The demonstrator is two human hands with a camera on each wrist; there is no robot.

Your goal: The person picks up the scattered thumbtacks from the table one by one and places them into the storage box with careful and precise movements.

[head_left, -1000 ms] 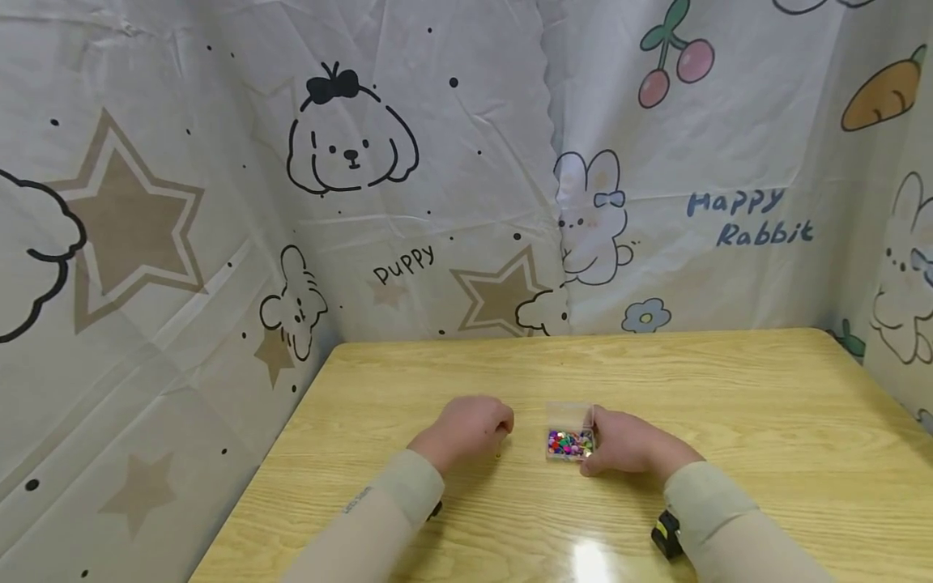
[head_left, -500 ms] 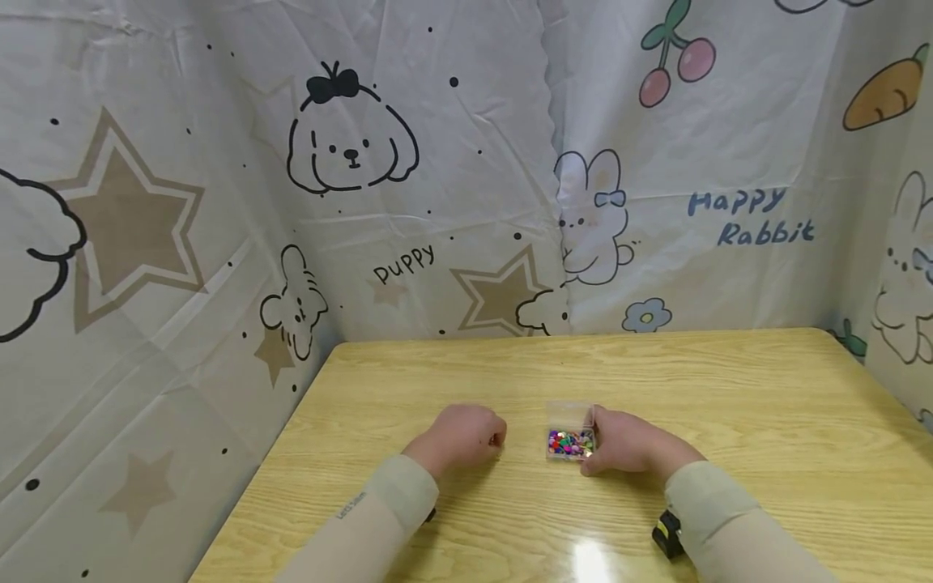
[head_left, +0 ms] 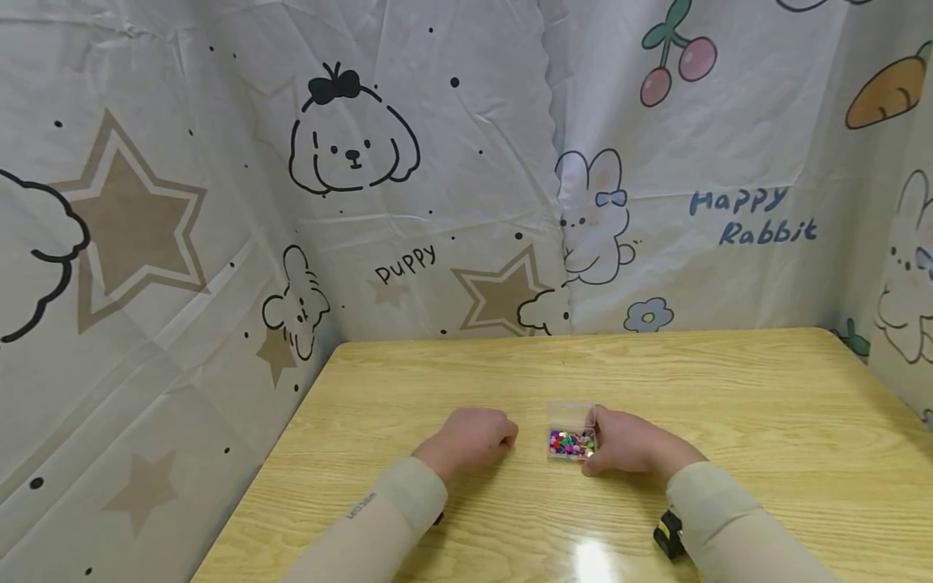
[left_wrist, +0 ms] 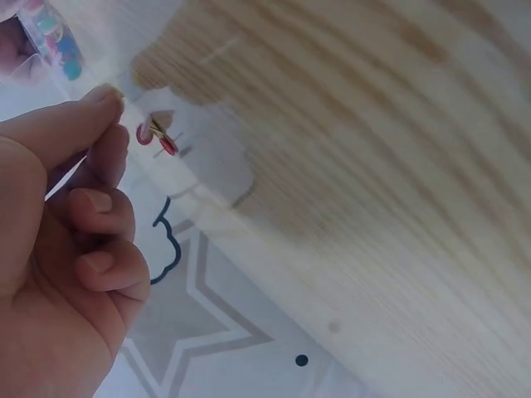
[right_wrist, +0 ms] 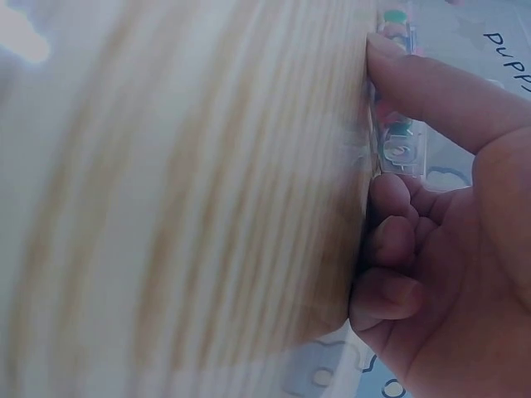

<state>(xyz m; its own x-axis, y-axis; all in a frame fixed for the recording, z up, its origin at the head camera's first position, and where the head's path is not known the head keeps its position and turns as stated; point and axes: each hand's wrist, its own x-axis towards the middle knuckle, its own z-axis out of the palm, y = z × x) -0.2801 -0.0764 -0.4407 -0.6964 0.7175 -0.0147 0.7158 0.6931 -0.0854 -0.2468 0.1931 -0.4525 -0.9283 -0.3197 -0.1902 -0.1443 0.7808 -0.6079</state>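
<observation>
In the head view a small clear plastic box (head_left: 572, 443) of multicoloured thumbtacks stands on the table with its see-through lid raised. My right hand (head_left: 631, 441) grips the box's right side, thumb at the near edge and fingers behind; the right wrist view shows the thumb (right_wrist: 431, 91) on it. Left of the box, my left hand (head_left: 472, 437) is low over the table. Its thumb and index finger meet in a pinch, where a tiny yellowish bit, seemingly a thumbtack (left_wrist: 119, 89), barely shows. Red-and-gold thumbtacks (left_wrist: 158, 137) lie just beyond those fingertips in the left wrist view.
A wood-grain table (head_left: 700, 380) carries everything, its far edge meeting a printed cloth backdrop (head_left: 408, 219). Cloth also hangs along the left and right sides. A black-and-yellow object (head_left: 666, 534) shows beside the right sleeve.
My left hand has drawn back slightly towards the lower left, then shifted right towards the box. A small yellow spot seen under it earlier is hidden. The right hand and box have stayed put.
</observation>
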